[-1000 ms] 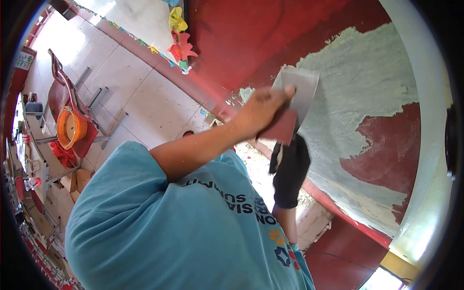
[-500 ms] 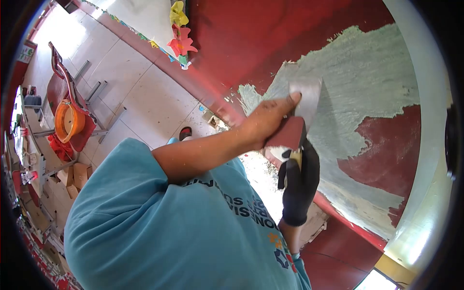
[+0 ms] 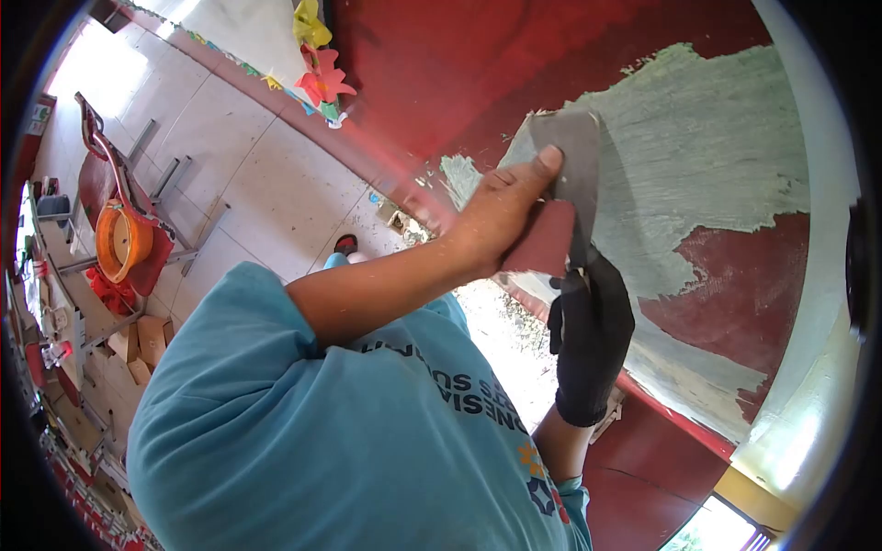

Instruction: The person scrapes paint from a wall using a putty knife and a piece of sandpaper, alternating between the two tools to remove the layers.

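My bare left hand (image 3: 503, 213) is closed round a reddish-brown flat piece (image 3: 544, 241), of a kind I cannot make out. Its thumb presses on the grey metal blade of a putty knife (image 3: 577, 151). The blade narrows down towards my right hand (image 3: 593, 335), in a black glove, whose fingers are wrapped about the handle end and mostly hide it. Behind the blade is a red wall (image 3: 413, 73) with a large scraped patch (image 3: 698, 147) of pale grey-green. Whether the blade touches the wall cannot be told.
Paint flakes and debris (image 3: 501, 321) lie along the wall's foot. On the tiled floor (image 3: 266, 174) stands a red chair (image 3: 96, 188) with an orange round container (image 3: 122, 241) on it. Paper flowers (image 3: 323, 75) edge a white board. Cardboard boxes (image 3: 152, 340) are at the left.
The gloved right hand has shifted right in view. The blade, bright and blurred before, now shows darker and sharper, a little higher. The view has shifted slightly.
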`<state>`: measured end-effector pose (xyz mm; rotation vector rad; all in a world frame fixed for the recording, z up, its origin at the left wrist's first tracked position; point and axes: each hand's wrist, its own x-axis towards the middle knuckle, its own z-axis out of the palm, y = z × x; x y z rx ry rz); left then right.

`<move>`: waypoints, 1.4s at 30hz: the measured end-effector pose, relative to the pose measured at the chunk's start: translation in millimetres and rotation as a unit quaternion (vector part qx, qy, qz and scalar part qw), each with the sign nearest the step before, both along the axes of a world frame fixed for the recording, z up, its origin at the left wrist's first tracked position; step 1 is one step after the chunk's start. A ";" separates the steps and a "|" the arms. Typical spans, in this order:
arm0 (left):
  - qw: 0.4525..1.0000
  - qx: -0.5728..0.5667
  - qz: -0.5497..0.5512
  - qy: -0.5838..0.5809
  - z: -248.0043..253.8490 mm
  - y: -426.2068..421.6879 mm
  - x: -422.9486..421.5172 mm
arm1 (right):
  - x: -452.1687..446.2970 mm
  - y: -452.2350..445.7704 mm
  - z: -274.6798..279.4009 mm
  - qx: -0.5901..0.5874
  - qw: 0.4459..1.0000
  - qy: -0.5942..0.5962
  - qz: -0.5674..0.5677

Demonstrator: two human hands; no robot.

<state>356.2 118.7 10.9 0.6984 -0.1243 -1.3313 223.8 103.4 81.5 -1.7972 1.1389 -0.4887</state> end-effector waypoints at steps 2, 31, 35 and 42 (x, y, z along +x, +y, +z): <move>0.999 0.031 0.002 -0.016 -13.4 -5.3 -18.0 | -14.6 0.9 -3.6 0.005 1.000 0.015 -0.024; 0.978 0.201 0.009 0.047 -58.7 13.0 8.9 | -40.2 -23.6 -72.6 0.117 0.989 0.022 0.089; 0.987 0.162 0.009 0.007 -74.3 19.3 8.4 | -55.5 -22.8 -83.5 0.202 0.975 -0.021 0.092; 0.978 0.194 0.077 0.014 -93.7 34.4 30.6 | -73.2 -5.6 -68.1 0.115 0.989 0.068 0.055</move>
